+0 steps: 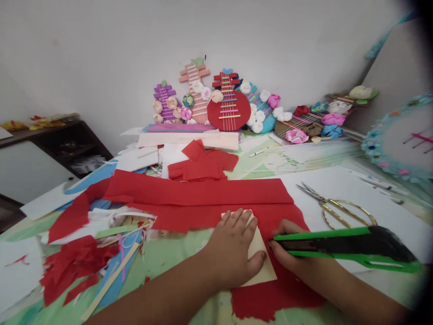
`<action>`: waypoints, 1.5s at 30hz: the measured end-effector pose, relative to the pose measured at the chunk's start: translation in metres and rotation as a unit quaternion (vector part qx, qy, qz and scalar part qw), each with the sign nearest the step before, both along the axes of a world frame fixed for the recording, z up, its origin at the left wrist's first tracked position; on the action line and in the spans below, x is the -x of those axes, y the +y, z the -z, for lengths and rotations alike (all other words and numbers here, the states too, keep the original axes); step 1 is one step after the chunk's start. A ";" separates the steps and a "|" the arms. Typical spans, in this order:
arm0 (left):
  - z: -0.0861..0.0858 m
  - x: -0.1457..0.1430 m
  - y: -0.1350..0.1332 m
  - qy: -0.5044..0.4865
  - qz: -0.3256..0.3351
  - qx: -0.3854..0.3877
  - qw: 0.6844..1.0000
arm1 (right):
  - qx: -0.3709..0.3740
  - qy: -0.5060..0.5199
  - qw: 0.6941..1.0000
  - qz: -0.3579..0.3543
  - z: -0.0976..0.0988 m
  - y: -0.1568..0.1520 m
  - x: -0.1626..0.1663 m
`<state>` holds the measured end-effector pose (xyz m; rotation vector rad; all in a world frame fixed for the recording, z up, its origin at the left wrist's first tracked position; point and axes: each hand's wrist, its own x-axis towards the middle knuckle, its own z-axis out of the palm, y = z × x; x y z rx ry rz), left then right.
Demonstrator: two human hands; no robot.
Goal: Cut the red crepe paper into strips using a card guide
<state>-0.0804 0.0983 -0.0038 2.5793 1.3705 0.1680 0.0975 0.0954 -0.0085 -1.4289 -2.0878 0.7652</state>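
Observation:
My left hand [235, 246] lies flat, fingers spread, pressing on a cream rectangular card [267, 271]. Beneath the card is a sheet of red crepe paper [274, 221] with a ragged near edge. My right hand [291, 246] is closed around a green and black utility knife [341, 246], its front end close to the card's right edge. Whether the blade touches the paper I cannot make out. Beyond both hands, a long folded red strip [203, 192] stretches across the table. Gold-handled scissors [338, 207] rest on white paper to the right.
Red scraps [76, 266], thin wooden sticks [111, 282] and blue strips clutter the left side. More cut red pieces [203, 162] lie behind the folded strip. Several decorated paper lutes [229, 108] stand against the wall. A low cabinet [37, 167] is at far left.

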 end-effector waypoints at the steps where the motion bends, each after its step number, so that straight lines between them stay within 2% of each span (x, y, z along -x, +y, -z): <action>1: 0.000 0.000 0.000 0.000 0.000 0.002 1.000 | 0.005 -0.006 1.000 -0.001 -0.001 0.000 0.000; 9: 0.002 0.001 0.000 -0.003 0.000 -0.005 1.000 | 0.040 -0.049 0.998 0.021 -0.007 -0.001 0.006; 17: 0.000 0.001 0.001 0.003 0.001 0.009 1.000 | 0.001 -0.003 1.000 0.008 0.000 -0.001 -0.001; 22: 0.001 0.000 0.000 0.005 0.002 0.004 1.000 | 0.011 -0.012 1.000 0.002 -0.001 0.000 0.000; 30: 0.006 0.000 0.001 -0.001 0.004 -0.011 1.000 | -0.024 -0.034 0.999 0.011 -0.003 0.000 0.004; 36: 0.009 0.000 0.002 -0.001 0.007 -0.029 1.000 | -0.020 -0.055 0.998 0.008 -0.003 0.001 0.007; 45: 0.005 0.000 0.000 0.006 0.001 -0.023 1.000 | -0.022 -0.001 1.000 0.018 -0.002 0.003 0.002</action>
